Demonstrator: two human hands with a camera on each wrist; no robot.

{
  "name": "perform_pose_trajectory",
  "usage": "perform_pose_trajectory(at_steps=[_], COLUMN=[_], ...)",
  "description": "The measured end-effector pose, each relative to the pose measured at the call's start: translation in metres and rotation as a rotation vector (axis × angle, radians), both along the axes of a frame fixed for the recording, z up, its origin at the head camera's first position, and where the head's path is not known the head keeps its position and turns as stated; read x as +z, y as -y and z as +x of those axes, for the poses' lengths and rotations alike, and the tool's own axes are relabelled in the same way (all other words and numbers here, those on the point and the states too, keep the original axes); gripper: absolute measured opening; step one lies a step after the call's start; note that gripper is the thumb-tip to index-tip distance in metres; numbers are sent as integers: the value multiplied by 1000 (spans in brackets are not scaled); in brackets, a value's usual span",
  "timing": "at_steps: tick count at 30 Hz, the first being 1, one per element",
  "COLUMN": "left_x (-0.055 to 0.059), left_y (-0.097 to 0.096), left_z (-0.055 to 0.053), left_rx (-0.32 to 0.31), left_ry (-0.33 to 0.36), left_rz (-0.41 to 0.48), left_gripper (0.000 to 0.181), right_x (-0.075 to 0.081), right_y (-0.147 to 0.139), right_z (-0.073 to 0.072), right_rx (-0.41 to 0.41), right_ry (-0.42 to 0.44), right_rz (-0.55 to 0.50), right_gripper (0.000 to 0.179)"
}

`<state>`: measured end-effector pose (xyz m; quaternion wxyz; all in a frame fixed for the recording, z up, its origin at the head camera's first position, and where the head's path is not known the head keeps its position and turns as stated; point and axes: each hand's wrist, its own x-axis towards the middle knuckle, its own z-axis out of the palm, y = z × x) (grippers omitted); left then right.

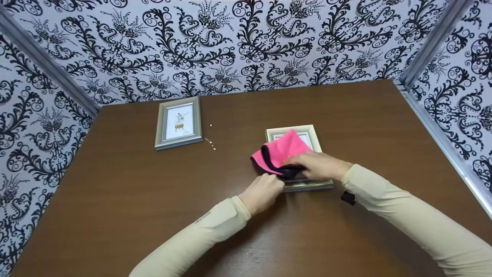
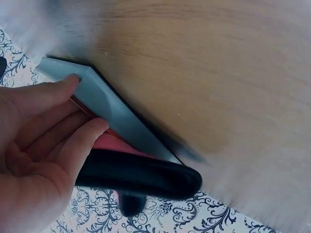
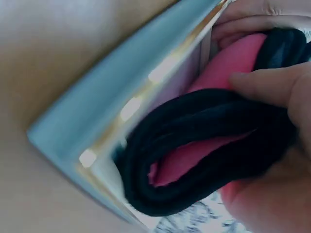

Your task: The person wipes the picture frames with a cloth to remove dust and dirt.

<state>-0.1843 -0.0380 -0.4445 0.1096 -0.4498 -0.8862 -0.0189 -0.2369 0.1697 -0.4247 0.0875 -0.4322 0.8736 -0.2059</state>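
Note:
A picture frame [image 1: 315, 138] with a pale, gold-toned border lies on the brown table, partly covered by a folded pink cloth with black edging [image 1: 288, 148]. My right hand [image 1: 321, 164] grips the bunched cloth against the frame's face; the right wrist view shows thumb and fingers round the cloth's black fold [image 3: 184, 121]. At the frame's near left corner is my left hand [image 1: 265, 188]. In the left wrist view its fingertips hold the frame's side edge [image 2: 116, 116], close beside the cloth. Most of the picture inside is hidden under cloth and hand.
A second framed picture [image 1: 179, 122] lies at the back left of the table [image 1: 127, 200]. Several small light crumbs [image 1: 210, 143] are scattered just right of it. Black-and-white patterned walls [image 1: 246, 46] enclose the table at the back and both sides.

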Motion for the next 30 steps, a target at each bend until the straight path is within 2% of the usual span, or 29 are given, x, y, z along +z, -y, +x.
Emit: perform_pose_trajectory(at_steps=[7,9,11,15,19,21,25,27,30], left_x=[0,0,-1,-1,-2,-3,-3,-3,-2], left_y=[-2,-2,-1,-2,0,0,3,6,16], left_z=[-1,-1,-1,-2,-2,-2,-3,-6,-13], left_rx=[37,43,43,34,25,16,-5,-32,-142], left_ry=[8,-2,-12,-24,-43,-59,-59,-7,167], left_rz=[5,-2,-5,-7,-5,-6,-5,23,132], left_gripper=[10,10,10,9,10,11,11,10,7], right_x=[5,5,6,7,5,4,4,4,3], right_y=[-14,-15,-13,-4,8,15,27,31,32], right_z=[18,24,30,36,36,35,31,30,29], right_rx=[-124,-177,-225,-305,-356,-355,-303,-281,-255], right_ry=[-430,-500,-527,-487,-431,-366,-165,-95,-62], right_rz=[184,223,233,202,161,121,0,-36,-36], right_gripper=[22,22,24,25,27,24,13,10,10])
